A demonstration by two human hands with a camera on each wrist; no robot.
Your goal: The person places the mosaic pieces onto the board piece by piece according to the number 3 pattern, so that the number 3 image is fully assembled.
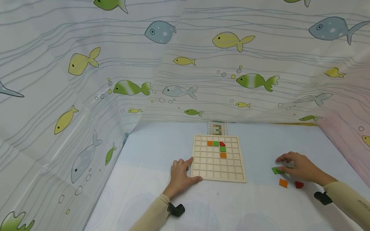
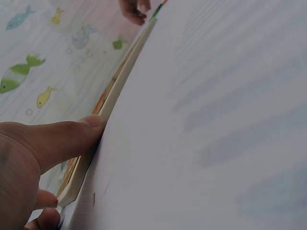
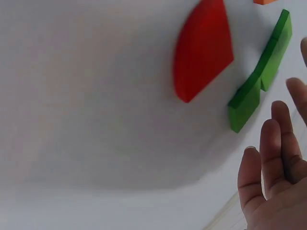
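Observation:
A wooden grid board [image 1: 208, 167] lies in the middle of the head view. A row of orange, green and red tiles [image 1: 216, 143] sits in it, with another green and an orange tile below the red one. My left hand [image 1: 180, 177] spans the board's near left corner, thumb against the front edge and fingers along the left edge. To the right, my right hand [image 1: 297, 166] hovers over green tiles [image 1: 276, 170], partly covering them. In the right wrist view its fingers are spread, apart from the green tiles [image 3: 261, 72]. Nothing shows between the visible fingers.
A loose orange tile [image 1: 283, 183] and a red rounded tile [image 1: 299, 184] lie in front of the right hand. Behind the board stands a patterned card [image 1: 217, 128] with a coloured grid. A fish-print sheet [image 1: 202, 73] encloses the table at the back and sides.

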